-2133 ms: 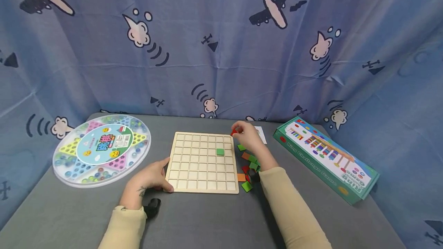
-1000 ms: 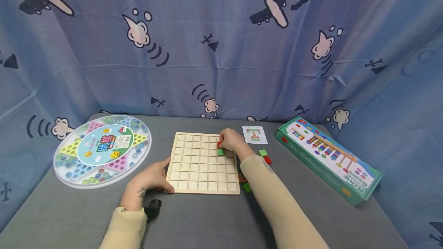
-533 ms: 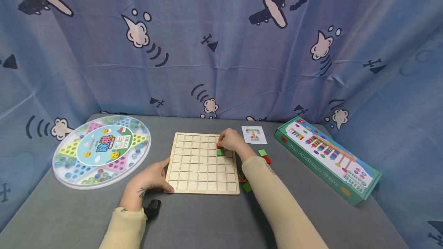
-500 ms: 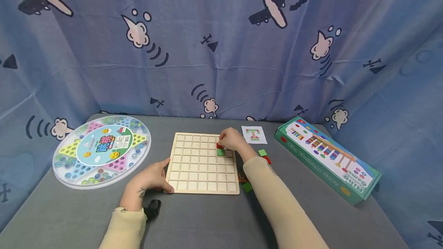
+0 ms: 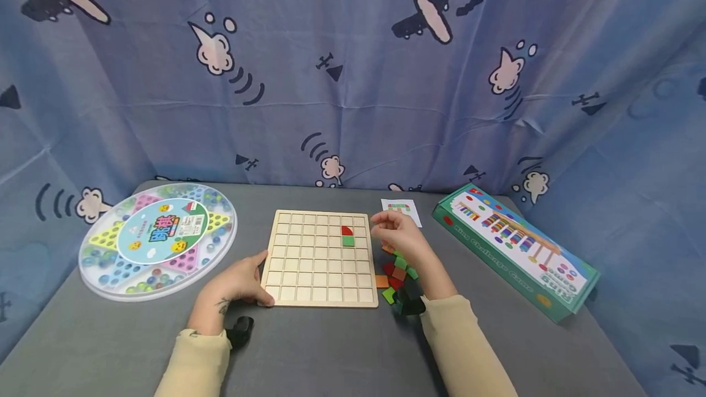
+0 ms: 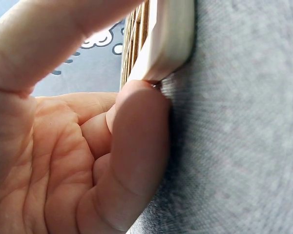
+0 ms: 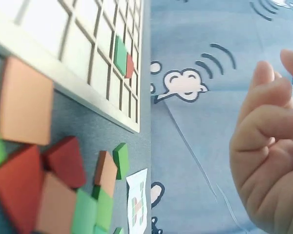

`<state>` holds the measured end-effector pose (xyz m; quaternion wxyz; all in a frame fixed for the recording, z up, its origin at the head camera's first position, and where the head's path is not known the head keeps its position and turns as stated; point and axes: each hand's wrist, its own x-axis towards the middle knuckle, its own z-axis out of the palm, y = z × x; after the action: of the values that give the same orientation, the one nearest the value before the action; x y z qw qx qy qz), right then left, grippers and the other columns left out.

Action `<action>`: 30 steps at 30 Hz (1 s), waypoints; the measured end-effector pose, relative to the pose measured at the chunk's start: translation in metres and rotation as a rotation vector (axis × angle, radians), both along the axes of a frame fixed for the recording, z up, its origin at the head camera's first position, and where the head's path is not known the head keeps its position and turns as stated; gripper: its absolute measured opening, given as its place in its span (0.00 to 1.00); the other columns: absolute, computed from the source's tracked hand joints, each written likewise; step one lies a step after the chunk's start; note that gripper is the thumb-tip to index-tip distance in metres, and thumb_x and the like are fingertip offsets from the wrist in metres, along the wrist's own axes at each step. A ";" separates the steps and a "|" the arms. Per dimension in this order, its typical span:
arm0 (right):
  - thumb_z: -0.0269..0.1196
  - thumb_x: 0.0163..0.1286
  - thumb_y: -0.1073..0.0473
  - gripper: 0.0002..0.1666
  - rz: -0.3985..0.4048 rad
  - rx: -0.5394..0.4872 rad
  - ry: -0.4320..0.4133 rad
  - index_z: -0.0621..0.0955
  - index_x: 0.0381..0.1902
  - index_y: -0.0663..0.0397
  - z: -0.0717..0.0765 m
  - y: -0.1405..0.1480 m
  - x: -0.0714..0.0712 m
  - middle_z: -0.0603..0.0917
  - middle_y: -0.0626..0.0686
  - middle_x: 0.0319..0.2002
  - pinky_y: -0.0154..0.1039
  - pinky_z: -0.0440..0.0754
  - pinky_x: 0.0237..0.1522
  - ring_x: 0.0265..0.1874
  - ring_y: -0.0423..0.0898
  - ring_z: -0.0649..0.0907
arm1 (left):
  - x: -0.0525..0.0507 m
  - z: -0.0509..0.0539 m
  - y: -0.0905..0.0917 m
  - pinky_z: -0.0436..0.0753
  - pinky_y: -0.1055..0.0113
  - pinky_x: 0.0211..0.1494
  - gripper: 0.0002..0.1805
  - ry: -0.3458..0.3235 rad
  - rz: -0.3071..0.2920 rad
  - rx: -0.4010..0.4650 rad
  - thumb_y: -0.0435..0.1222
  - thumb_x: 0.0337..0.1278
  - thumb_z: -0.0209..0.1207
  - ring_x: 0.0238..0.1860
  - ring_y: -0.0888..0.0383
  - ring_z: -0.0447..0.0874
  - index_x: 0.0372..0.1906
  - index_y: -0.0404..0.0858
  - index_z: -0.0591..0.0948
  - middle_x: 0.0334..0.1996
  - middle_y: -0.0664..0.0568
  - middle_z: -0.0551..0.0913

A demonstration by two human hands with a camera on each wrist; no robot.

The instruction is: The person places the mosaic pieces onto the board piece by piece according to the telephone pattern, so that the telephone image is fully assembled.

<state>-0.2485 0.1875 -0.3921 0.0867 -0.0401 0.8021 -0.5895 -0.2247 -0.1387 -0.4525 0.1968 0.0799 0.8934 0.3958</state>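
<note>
On the table lies a square wooden grid board. One cell of it holds a green square tile, and the cell just beyond holds a red tile with a curved edge. My left hand holds the board at its near left corner; the left wrist view has a bent digit touching that corner. To the right of the board, my right hand hovers above the loose pieces with nothing in its loosely bent fingers. Below it is a pile of red, green and orange tiles, partly covered by the hand.
A white pattern card lies behind my right hand, which covers part of it. At the left sits a round Chinese checkers set. A green game box stands at the right. A blue printed curtain hangs behind the table.
My right hand carried the red tile onto the board and let it go in the cell behind the green tile. It has since drawn back right. My left hand stays at the corner.
</note>
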 end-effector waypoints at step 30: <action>0.63 0.47 0.76 0.13 0.305 0.431 -0.172 0.81 0.32 0.61 -0.038 0.039 0.040 0.72 0.48 0.14 0.33 0.63 0.20 0.15 0.41 0.67 | 0.001 0.002 0.001 0.69 0.67 0.19 0.62 0.002 0.005 -0.001 0.31 0.21 0.75 0.13 0.60 0.66 0.70 0.29 0.53 0.15 0.49 0.73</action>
<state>-0.2088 0.2270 -0.4302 0.2486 -0.0907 0.8834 -0.3866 -0.2233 -0.1381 -0.4503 0.1951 0.0780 0.8940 0.3957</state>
